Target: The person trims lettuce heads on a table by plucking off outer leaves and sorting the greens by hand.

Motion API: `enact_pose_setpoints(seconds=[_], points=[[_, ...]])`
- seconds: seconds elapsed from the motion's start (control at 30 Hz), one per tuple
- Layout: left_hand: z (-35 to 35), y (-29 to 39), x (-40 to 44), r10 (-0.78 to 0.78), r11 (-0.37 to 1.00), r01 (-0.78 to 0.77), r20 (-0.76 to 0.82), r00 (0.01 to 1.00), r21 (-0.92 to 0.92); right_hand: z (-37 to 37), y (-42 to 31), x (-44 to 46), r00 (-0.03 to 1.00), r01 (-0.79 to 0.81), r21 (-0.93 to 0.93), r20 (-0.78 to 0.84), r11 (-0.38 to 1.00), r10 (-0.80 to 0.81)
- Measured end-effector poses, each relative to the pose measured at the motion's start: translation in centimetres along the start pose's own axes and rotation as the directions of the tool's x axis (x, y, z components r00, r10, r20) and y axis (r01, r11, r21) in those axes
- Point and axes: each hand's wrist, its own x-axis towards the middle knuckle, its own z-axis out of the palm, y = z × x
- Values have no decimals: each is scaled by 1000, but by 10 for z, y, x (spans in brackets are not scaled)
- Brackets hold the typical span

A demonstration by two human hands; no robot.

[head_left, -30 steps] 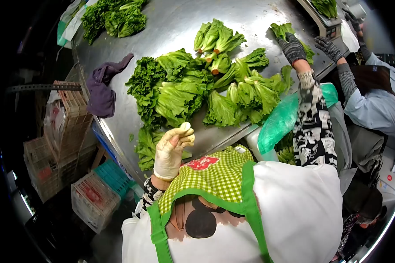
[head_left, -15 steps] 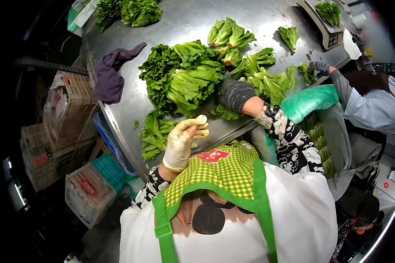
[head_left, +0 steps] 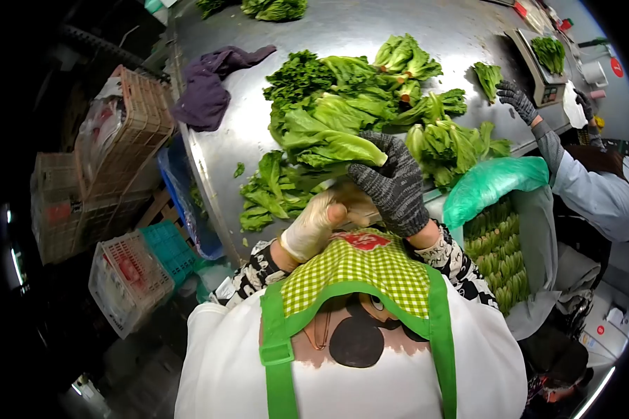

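My right hand point(head_left: 396, 183), in a dark grey knitted glove, grips a head of lettuce point(head_left: 332, 145) near its pale cut base. The leaves of that head point left, over a pile of more leafy lettuce point(head_left: 353, 112) on the metal table. Below the held head is my left hand point(head_left: 313, 229), in a cream glove with the thumb tip bare. Its fingers reach toward my right hand and are blurred, so their grip is unclear. Loose lettuce leaves point(head_left: 272, 197) lie on the table just beyond the left hand.
A purple cloth point(head_left: 206, 87) lies at the left of the metal table point(head_left: 248, 87). To the right are a green plastic bag point(head_left: 500, 183), a crate lined with plastic and packed with greens point(head_left: 496, 244), and a scale point(head_left: 538, 70). A co-worker's gloved hand point(head_left: 517, 99) is near a small lettuce point(head_left: 488, 78).
My right hand has drawn back from the pile toward me, now with a lettuce head in it. My left hand has moved right, close to it. The co-worker's hand has moved toward the small lettuce.
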Motion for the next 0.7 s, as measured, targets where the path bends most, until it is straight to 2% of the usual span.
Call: enact_pose_setpoints(seconds=[0.07, 0.13, 0.17, 0.27, 0.3, 0.4, 0.43, 0.53, 0.57, 0.67, 0.7], points=[[11, 3, 6, 162, 950, -231, -302, 940, -209, 15, 6, 0, 996, -57, 24, 68, 998, 55], [-6, 7, 4, 191, 887, -370, -510, 838, -276, 26, 17, -2, 982, -98, -34, 161, 995, 102], [-13, 12, 0, 161, 834, -415, -560, 813, -363, 27, 32, -4, 981, -30, -182, 181, 983, 63], [-26, 20, -13, 162, 755, -483, -587, 793, -444, 35, 18, 1, 958, 33, -452, 268, 892, 101], [-34, 16, -19, 172, 739, -503, -596, 784, -448, 45, 28, 5, 969, 75, -365, 247, 928, 19], [-49, 8, -29, 178, 720, -541, -638, 750, -435, 54, 46, 7, 970, 97, -266, 241, 959, -31], [-51, 6, -30, 177, 724, -556, -669, 721, -408, 55, 47, 11, 943, 254, -326, 294, 911, -158], [-50, 9, -29, 202, 748, -594, -752, 628, -295, 68, 49, 16, 985, 57, -318, 172, 946, -1], [-47, 11, -27, 220, 750, -613, -782, 583, -247, 72, 52, 19, 985, -30, -368, 146, 929, 90], [-46, 14, -26, 236, 763, -628, -836, 496, -157, 78, 70, 24, 982, -46, -317, 162, 947, 102], [-44, 16, -26, 234, 765, -627, -844, 483, -147, 78, 76, 26, 980, 124, -384, 190, 915, -53]])
